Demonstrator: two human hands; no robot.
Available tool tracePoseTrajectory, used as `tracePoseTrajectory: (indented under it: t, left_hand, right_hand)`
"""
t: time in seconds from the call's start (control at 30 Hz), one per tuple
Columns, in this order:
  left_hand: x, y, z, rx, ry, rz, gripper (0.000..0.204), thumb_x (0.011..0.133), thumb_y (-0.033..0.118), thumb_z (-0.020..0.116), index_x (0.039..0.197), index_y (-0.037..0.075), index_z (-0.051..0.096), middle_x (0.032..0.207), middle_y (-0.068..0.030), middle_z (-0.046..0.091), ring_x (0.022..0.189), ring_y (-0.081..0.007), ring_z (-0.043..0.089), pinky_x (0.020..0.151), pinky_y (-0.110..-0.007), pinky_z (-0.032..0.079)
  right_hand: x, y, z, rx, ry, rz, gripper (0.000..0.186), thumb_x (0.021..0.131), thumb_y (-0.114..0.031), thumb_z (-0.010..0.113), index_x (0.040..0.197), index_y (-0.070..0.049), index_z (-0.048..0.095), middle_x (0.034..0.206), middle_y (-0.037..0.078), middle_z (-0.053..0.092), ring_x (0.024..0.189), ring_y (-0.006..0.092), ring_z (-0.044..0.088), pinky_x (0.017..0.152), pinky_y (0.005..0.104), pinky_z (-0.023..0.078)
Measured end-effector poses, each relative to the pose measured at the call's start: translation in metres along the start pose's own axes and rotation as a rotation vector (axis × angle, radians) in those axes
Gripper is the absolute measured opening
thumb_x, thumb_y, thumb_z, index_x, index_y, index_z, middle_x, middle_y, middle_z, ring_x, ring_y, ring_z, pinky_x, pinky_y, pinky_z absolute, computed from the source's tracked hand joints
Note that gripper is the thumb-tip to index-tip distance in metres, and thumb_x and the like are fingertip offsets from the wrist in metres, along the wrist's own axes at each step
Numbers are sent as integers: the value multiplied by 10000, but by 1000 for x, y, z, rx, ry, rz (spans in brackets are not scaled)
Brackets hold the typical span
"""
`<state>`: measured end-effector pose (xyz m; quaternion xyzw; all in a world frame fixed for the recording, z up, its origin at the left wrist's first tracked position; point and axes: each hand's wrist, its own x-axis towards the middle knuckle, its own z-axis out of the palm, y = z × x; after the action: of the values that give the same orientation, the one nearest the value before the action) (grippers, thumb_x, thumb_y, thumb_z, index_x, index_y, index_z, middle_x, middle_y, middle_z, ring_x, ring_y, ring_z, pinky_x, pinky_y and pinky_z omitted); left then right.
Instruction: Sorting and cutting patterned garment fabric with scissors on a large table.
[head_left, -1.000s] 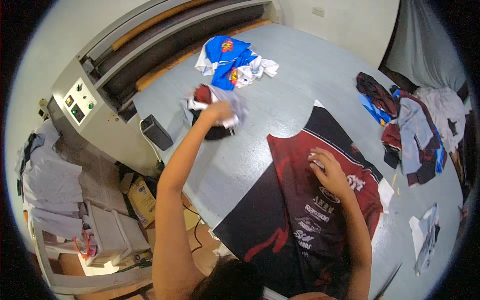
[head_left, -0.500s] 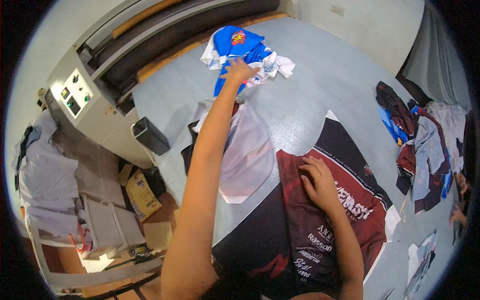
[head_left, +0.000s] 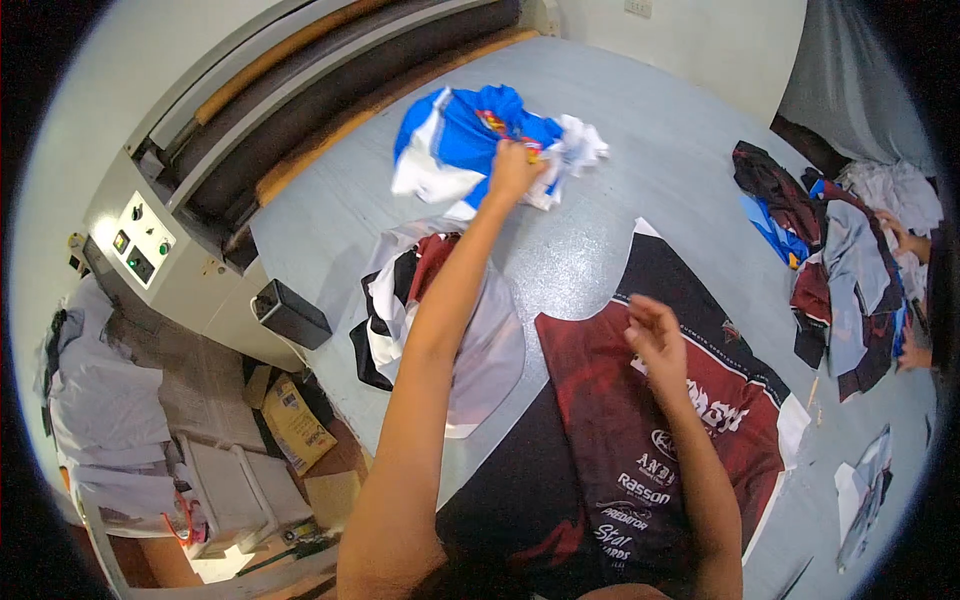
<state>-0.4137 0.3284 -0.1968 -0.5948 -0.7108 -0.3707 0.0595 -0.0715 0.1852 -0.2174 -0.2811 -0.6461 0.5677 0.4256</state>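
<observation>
Far across the table, my left hand (head_left: pixel 514 172) is closed on a crumpled blue-and-white printed fabric piece (head_left: pixel 455 130), which bunches up around the fingers. Over the maroon-and-black printed jersey panel (head_left: pixel 600 385) hovers my right hand (head_left: pixel 657 340), fingers apart and slightly curled, holding nothing. That panel lies spread flat close to me, with white lettering and pale edges. Beneath and beside my left forearm sits a heap of white, black and maroon fabric pieces (head_left: pixel 480 340), partly hidden by the arm.
A dark open box (head_left: pixel 291 314) stands at the table's left edge. Behind it is a roller machine with a control panel (head_left: pixel 137 240). At right, another person's hands (head_left: pixel 905 238) are at a pile of mixed fabric pieces (head_left: pixel 850 265). White cloth (head_left: pixel 100 390) hangs at far left.
My left hand has closed on the blue-and-white fabric, which is now bunched and shifted. My right hand has lifted off the maroon panel. The other person's hands have come further into view.
</observation>
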Motion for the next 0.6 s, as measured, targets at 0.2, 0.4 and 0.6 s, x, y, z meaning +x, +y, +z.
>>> tracePoseTrajectory:
  t: [0.2,0.4,0.6]
  left_hand:
    - [-13,151,-78,-925,1,-47,174,768,203,624,755,32,596,606,-11,525,533,-104,470,480,-295,382]
    - [-34,279,-175,-1282,-115,245,146,821,169,568,809,39,633,583,37,557,518,-67,524,438,-249,386]
    - [-106,359,-178,-1257,-461,761,149,804,132,585,868,13,649,700,19,601,626,-55,523,566,-231,435]
  right_hand:
    - [35,3,-21,319,198,96,620,791,-40,586,1313,-29,252,1302,134,338,1167,245,402,951,319,363]
    - [102,17,-50,-725,406,-375,820,686,-179,707,1310,38,221,1338,202,312,1224,275,344,934,363,383]
    - [44,-45,-74,-486,388,-91,678,722,-178,655,1274,47,332,1331,176,361,1225,242,361,969,339,345]
